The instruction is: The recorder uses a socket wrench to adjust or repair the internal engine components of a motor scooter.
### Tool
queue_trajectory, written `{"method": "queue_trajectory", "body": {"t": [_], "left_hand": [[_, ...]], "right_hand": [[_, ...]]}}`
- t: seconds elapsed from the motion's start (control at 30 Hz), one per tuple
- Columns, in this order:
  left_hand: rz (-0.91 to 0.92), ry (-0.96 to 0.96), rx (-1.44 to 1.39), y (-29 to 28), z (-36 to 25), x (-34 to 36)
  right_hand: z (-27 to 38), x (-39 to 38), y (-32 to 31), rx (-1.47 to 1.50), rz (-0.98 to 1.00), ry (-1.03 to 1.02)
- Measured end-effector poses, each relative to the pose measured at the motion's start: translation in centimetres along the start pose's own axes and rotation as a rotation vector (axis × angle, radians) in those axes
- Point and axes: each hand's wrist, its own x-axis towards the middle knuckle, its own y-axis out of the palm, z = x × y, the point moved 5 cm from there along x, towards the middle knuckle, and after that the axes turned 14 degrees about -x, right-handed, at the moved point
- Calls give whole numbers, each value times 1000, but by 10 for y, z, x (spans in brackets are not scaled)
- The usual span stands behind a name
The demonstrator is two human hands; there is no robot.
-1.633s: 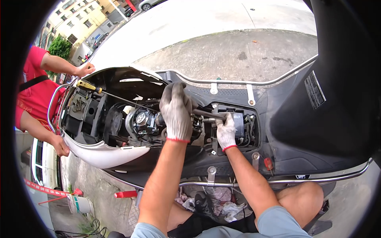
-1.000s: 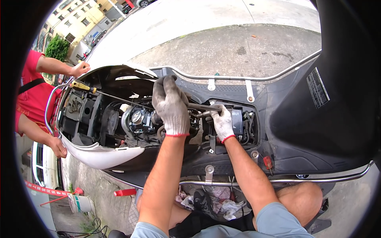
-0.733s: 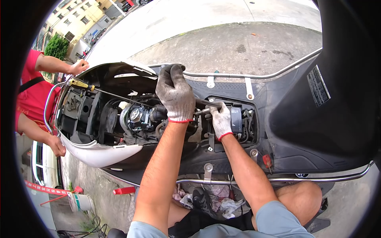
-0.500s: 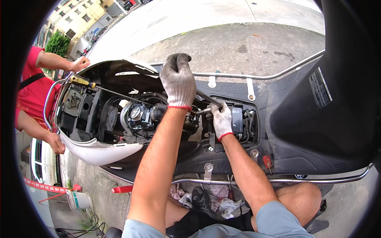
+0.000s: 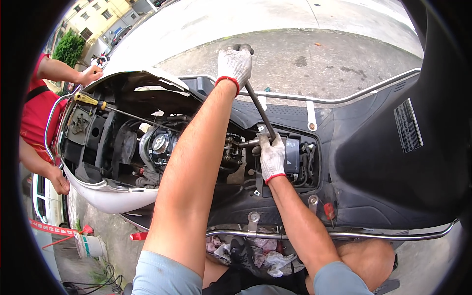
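My left hand (image 5: 235, 66), in a white glove with dark fingertips, is closed on the upper end of a long dark bar (image 5: 259, 109) rising above the scooter's far side. My right hand (image 5: 272, 158), also gloved, grips the bar's lower end at a metal socket extension (image 5: 249, 143) pointing left into the engine bay. A dark battery (image 5: 293, 155) sits just right of it. My left forearm hides part of the engine (image 5: 160, 143). A long screwdriver with a yellow handle (image 5: 89, 100) lies across the open bay to the left.
A co-worker in red (image 5: 37, 118) has both hands at the scooter's rear rail (image 5: 51, 123). The black floorboard (image 5: 373, 191) extends right, with a red-handled screwdriver (image 5: 329, 211) near its edge. Rags (image 5: 275, 260) lie on the ground below; a white bucket (image 5: 88, 246) stands at lower left.
My left hand has moved up and away from me, swinging the bar from nearly level to steeply raised. My right hand stays at the lower end, and the view has shifted slightly.
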Motion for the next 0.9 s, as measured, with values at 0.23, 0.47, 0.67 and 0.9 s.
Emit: {"method": "queue_trajectory", "body": {"t": [0.23, 0.47, 0.67, 0.9], "left_hand": [[16, 18, 60, -3, 14, 5], [-191, -196, -555, -33, -77, -81], [-293, 3, -842, -86, -112, -171], [-406, 51, -828, -84, -102, -253]], "right_hand": [[4, -8, 5, 44, 33, 20], [19, -12, -15, -79, -31, -146], [50, -28, 5, 117, 68, -332], [56, -22, 6, -76, 54, -475]]}}
